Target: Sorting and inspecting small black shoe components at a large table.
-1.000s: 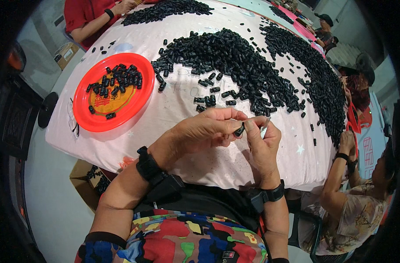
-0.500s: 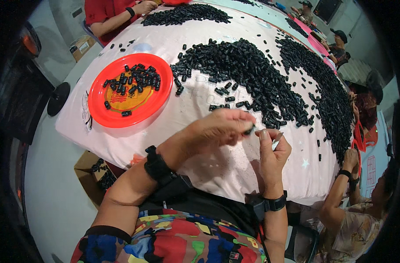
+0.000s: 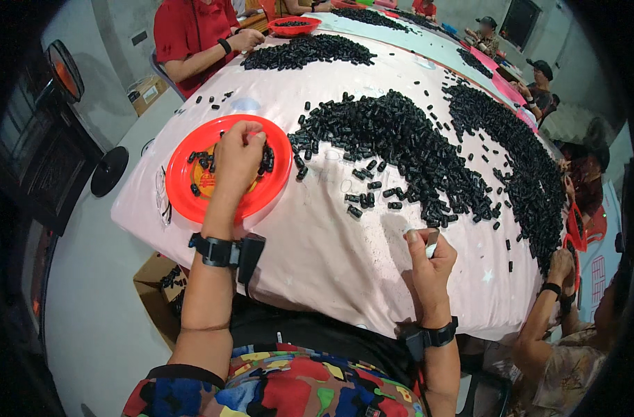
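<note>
My left hand (image 3: 237,157) reaches over the red plate (image 3: 185,189), fingers curled down among the small black cylindrical pieces (image 3: 201,161) lying in it; I cannot see whether it holds one. My right hand (image 3: 429,257) rests on the pale pink tablecloth (image 3: 331,250) near the table's front edge, closed on a small light-coloured tool (image 3: 431,243). A large heap of black pieces (image 3: 400,146) lies just beyond both hands. Both wrists wear black bands.
A person in red (image 3: 199,31) sits at the far left by another heap (image 3: 310,50) and a red plate (image 3: 294,26). Other people sit along the right side (image 3: 560,278). A cardboard box (image 3: 160,292) stands on the floor, a fan (image 3: 67,69) at left.
My left hand has left my right hand and moved away to the left, over the red plate. The right hand stays near the table edge with the tool.
</note>
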Available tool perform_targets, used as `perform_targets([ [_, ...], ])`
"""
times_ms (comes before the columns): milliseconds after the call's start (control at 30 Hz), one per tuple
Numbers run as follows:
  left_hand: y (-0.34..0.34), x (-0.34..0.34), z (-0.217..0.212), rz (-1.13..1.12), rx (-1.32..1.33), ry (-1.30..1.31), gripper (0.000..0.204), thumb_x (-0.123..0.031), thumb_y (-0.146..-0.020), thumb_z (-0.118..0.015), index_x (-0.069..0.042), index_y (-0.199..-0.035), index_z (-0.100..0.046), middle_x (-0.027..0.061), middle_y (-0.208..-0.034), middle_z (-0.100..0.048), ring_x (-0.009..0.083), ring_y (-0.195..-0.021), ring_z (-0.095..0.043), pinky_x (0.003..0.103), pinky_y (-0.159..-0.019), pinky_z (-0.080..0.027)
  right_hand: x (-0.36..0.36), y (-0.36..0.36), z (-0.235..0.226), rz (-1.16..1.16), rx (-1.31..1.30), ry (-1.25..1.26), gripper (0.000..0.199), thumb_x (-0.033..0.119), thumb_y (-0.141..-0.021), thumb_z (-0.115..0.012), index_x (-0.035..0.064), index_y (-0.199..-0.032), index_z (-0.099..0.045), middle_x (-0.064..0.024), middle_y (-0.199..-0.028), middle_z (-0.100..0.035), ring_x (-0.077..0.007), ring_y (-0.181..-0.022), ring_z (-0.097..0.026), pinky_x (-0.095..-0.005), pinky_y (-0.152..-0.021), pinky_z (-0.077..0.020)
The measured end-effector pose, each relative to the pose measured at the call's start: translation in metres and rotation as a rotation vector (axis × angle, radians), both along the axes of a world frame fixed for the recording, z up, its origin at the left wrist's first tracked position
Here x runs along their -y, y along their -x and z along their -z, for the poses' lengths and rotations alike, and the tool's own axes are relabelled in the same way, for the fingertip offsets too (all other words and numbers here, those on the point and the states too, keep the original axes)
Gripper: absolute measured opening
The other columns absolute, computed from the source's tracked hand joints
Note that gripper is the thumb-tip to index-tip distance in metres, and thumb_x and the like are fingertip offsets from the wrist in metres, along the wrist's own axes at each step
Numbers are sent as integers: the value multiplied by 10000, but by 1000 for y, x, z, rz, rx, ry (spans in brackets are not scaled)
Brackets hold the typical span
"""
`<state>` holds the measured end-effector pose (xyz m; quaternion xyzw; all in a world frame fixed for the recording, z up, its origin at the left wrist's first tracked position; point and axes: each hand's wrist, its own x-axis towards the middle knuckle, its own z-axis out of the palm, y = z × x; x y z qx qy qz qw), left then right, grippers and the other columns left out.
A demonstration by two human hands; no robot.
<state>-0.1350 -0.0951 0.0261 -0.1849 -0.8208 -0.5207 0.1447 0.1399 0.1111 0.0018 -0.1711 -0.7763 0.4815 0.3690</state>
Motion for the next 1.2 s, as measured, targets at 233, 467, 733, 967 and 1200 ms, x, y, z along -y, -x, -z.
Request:
perform_targets([
  [233,-3,-89,13,329,-4,101,420,-274,-854,-576,31,-1142,-569,207,-997,-633,294,-948,-609,371,-845,-462,-1,-1,0,-35,40,-85,153,130,-862,-661,-15,-816,-645,30,-592,-565,-30,-537,-466,-208,-488,-379],
  [467,0,-137,34,156,70,607,639,-387,-867,-551,-11,-1354,-379,256,-1407,-324,470,-1328,-222,562,-1064,-213,-2,-1,-7,-29,52,-116,115,103,-848,-667,-8,-824,-650,-5,-593,-594,-35,-529,-502,-202,-479,-393],
  [733,-57,-136,44,563,-182,703,497,-365,-905,-490,-75,-1307,-466,155,-1356,-433,417,-1289,-330,532,-1052,-256,-1,-3,-12,-7,106,-74,94,93,-841,-668,-1,-834,-660,-25,-606,-612,-43,-545,-532,-217,-489,-420],
  [967,-80,-91,18,756,-219,375,407,-101,-734,-692,-43,-1128,-607,159,-1113,-567,338,-1087,-524,368,-922,-434,-2,-1,-11,22,97,-132,126,118,-858,-653,-6,-835,-660,-35,-600,-607,-43,-535,-521,-222,-479,-413],
  [1200,-81,-74,18,673,-61,301,217,-157,-708,-712,-78,-905,-667,135,-944,-570,310,-898,-572,388,-779,-464,-2,7,-2,-29,58,-14,178,168,-884,-643,-5,-878,-680,-7,-639,-622,-38,-563,-492,-222,-494,-392],
])
